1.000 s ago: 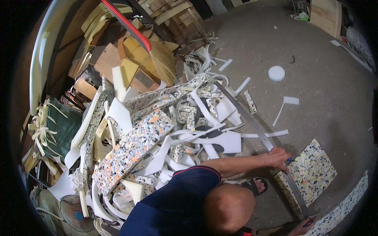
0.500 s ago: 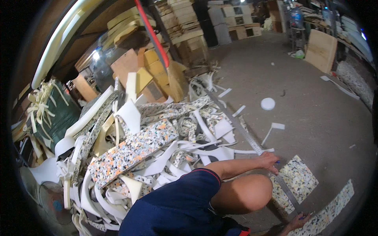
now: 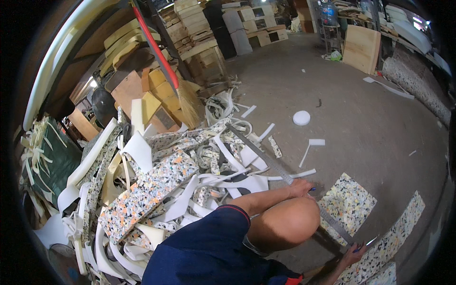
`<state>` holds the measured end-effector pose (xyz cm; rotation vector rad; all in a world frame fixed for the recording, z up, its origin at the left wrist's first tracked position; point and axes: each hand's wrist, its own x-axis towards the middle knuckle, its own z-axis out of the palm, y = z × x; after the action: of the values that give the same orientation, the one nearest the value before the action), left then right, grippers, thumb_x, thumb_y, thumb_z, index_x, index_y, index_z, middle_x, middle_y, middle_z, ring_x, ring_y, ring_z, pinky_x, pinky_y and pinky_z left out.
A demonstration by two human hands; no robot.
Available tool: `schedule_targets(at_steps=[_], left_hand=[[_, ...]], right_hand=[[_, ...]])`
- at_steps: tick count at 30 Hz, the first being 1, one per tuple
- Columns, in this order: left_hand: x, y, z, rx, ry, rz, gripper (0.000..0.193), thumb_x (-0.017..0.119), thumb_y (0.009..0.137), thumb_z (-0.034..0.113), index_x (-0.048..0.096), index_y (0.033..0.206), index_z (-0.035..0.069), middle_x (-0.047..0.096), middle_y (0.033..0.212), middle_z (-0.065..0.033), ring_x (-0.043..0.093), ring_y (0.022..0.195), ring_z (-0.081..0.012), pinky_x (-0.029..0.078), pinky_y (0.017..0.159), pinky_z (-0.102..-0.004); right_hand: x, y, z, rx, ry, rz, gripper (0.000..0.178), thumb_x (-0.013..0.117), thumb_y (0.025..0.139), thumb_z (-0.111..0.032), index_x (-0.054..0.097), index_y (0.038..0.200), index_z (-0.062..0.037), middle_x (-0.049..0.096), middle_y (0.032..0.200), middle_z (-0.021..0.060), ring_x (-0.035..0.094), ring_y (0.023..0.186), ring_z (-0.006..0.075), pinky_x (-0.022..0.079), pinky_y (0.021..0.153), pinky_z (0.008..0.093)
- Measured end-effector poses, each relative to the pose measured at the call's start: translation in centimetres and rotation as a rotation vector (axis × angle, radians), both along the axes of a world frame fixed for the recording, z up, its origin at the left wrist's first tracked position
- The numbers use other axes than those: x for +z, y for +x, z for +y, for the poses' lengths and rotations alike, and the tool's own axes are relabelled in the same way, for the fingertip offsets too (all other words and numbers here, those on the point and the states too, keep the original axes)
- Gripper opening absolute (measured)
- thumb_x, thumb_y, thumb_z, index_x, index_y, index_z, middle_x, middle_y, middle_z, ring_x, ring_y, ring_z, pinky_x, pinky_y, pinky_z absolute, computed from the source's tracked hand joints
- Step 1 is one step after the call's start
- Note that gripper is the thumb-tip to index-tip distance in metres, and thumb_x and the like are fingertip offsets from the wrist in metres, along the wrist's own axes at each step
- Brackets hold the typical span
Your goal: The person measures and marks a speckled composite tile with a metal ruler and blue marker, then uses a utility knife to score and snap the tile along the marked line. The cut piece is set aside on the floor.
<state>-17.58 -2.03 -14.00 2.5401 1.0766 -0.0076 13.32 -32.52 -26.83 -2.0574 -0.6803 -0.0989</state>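
A long metal ruler [image 3: 332,222] lies slantwise across a speckled foam sheet [image 3: 350,199] on the floor, its far part reaching over the scrap pile. My left hand [image 3: 300,188] is closed around the ruler beside my bent knee; a small blue thing shows at its fingers. Down at the ruler's near end, my right hand [image 3: 351,255] grips a slim knife-like tool [image 3: 372,241] with a bright pointed tip and a blue part. Just beyond that hand lies a long speckled foam strip [image 3: 392,235]. Another speckled foam piece [image 3: 384,276] shows partly at the lower edge.
A heap of white and speckled foam scraps [image 3: 190,194] fills the left, with a thick speckled slab [image 3: 148,194] on top. A straw broom [image 3: 187,107] with a red handle stands behind it. A white foam disc [image 3: 301,118] and loose strips lie on the floor [image 3: 351,123].
The whole view has shifted, so most things sit further left. The bright tip of the tool in my right hand now shows, angled away from the ruler. Both hands stay near the ruler.
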Motion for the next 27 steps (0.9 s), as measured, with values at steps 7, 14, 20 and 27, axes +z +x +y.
schedule_targets(at_steps=[7,14,20,27], left_hand=[[2.3,-4.0,1.2,0.124,0.042,-0.037,0.055,0.069,0.082,0.057,0.064,0.105,0.007,0.067,0.095,-0.0247,0.066,0.100,-0.0443,0.050,0.084,-0.0561],[5.0,-1.1,0.6,0.113,0.183,-0.109,0.047,0.068,0.085,0.051,0.065,0.106,0.009,0.068,0.095,-0.0233,0.066,0.103,-0.0429,0.051,0.086,-0.0551],[1.8,-2.7,-0.5,0.167,0.108,0.023,0.047,0.069,0.083,0.051,0.067,0.110,0.013,0.070,0.101,-0.0217,0.068,0.103,-0.0413,0.051,0.087,-0.0549],[-1.9,0.9,1.8,0.101,0.163,0.040,0.061,0.073,0.076,0.061,0.072,0.103,0.007,0.072,0.102,-0.0202,0.069,0.099,-0.0391,0.053,0.082,-0.0540]], right_hand=[[2.0,0.6,3.3,-0.135,-0.243,0.203,0.039,0.053,0.104,-0.031,0.065,0.130,-0.0046,0.069,0.121,0.0187,0.067,0.110,0.0335,0.054,0.087,0.0398],[-5.6,7.2,2.5,-0.101,-0.030,-0.141,0.031,0.052,0.104,-0.021,0.071,0.124,-0.0070,0.073,0.114,0.0173,0.069,0.092,0.0354,0.055,0.077,0.0431],[-1.8,4.6,-1.7,-0.098,-0.197,-0.075,0.029,0.056,0.102,-0.019,0.069,0.119,0.0016,0.070,0.107,0.0250,0.066,0.097,0.0392,0.052,0.083,0.0441],[1.0,5.7,-8.4,0.032,0.458,0.175,0.032,0.049,0.101,-0.011,0.067,0.125,0.0017,0.072,0.116,0.0143,0.068,0.107,0.0246,0.052,0.095,0.0338]])
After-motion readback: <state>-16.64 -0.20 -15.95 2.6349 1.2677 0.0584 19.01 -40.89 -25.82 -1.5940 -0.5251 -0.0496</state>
